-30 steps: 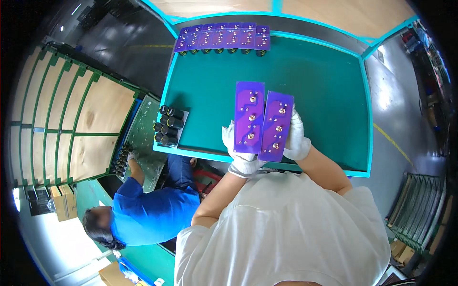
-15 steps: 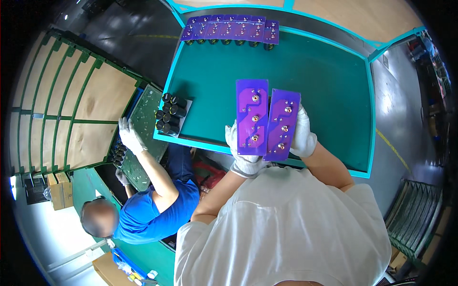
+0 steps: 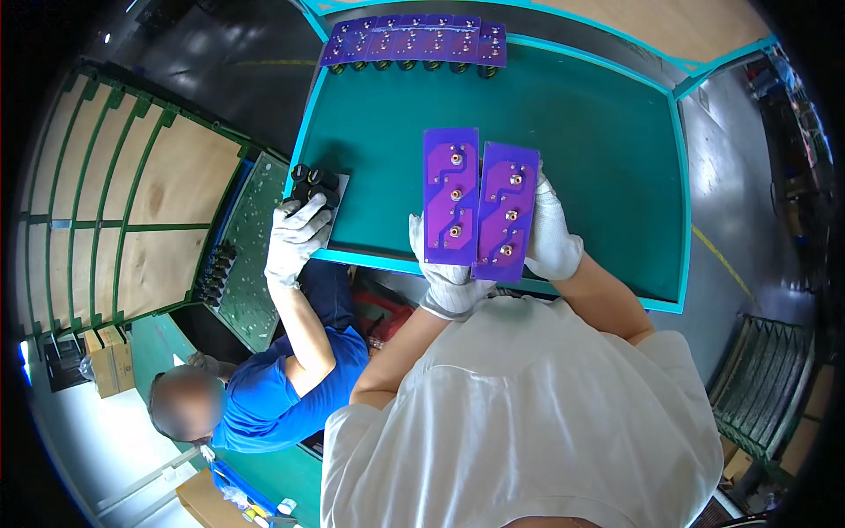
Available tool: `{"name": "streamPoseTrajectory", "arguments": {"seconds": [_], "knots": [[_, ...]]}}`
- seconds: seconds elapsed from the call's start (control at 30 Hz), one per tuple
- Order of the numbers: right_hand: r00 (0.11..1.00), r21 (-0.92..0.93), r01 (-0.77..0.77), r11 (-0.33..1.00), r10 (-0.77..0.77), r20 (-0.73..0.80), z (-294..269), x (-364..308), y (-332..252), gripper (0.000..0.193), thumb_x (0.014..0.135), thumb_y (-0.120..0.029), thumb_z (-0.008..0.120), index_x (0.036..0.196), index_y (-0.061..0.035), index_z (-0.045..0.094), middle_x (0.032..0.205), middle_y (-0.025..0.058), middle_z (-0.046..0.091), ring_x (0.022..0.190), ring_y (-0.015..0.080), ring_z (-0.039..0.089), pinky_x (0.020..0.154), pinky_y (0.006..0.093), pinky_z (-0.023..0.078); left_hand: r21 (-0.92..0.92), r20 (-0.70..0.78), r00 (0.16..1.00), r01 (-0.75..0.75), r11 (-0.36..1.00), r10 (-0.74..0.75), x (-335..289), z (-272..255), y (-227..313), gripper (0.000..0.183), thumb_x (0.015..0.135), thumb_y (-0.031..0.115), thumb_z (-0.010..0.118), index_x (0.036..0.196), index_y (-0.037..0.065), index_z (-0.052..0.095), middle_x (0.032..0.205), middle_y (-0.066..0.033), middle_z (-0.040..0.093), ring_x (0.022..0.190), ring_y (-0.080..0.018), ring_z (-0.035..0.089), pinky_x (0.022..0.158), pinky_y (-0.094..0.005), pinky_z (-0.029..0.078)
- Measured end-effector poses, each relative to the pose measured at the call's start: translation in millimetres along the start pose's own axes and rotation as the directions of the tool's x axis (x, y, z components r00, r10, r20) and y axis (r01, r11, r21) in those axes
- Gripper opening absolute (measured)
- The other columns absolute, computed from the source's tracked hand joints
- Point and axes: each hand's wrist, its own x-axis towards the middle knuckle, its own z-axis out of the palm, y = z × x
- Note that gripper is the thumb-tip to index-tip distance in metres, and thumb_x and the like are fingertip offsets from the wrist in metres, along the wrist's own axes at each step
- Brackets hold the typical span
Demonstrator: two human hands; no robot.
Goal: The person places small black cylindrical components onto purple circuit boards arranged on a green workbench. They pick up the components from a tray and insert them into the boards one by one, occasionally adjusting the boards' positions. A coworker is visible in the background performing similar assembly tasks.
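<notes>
Two purple circuit boards stand side by side before me, their faces with brass-coloured screw terminals turned up. My left hand [image 3: 447,283], in a white glove, is closed round the lower end of the left circuit board [image 3: 451,198]. Along the outer edge of the right circuit board [image 3: 508,211], my gloved right hand [image 3: 553,233] grips it from the side. The boards hide most of my fingers and whatever is beneath them. Both boards are held above the near part of the green table [image 3: 387,189].
Several purple boards [image 3: 414,40] stand in a row on black cylinders along the far edge. At left, a co-worker in blue has a gloved hand [image 3: 299,238] on black cylinders [image 3: 315,180] on another board. Wooden-panelled rack [image 3: 180,185] stands far left.
The co-worker's gloved hand has moved right, from the green-speckled surface onto the black cylinders at the table's left corner. My hands still hold both boards, slightly shifted left and up in view.
</notes>
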Motion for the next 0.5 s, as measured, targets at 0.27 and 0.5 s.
{"name": "streamPoseTrajectory", "arguments": {"seconds": [0.27, 0.5], "knots": [[0.999, 0.021, -0.032, 0.999, 0.033, -0.023, -7.0, 4.1, 7.0, 0.050, 0.099, -0.053, 0.037, 0.122, -0.0127, 0.056, 0.121, 0.0078, 0.061, 0.109, 0.0206, 0.061, 0.095, 0.0393, 0.051, 0.061, 0.054, 0.998, 0.019, 0.998, -0.022, -1.0, -0.1, -0.6, 0.065, 0.065, 0.041, 0.074, 0.125, 0.023, 0.060, 0.130, -0.0076, 0.056, 0.121, -0.0354, 0.051, 0.102, -0.0618, 0.030], [0.998, 0.048, -0.061, 0.997, 0.060, 0.025, -1.1, 4.1, 10.2, 0.051, 0.098, -0.054, 0.040, 0.122, -0.0124, 0.056, 0.122, 0.0080, 0.060, 0.111, 0.0212, 0.059, 0.097, 0.0405, 0.049, 0.004, 0.023, 0.999, 0.040, 0.999, -0.040, 4.1, -6.4, 5.5, 0.059, 0.068, 0.040, 0.074, 0.123, 0.022, 0.061, 0.128, -0.0062, 0.057, 0.121, -0.0336, 0.050, 0.102, -0.0576, 0.031]]}}
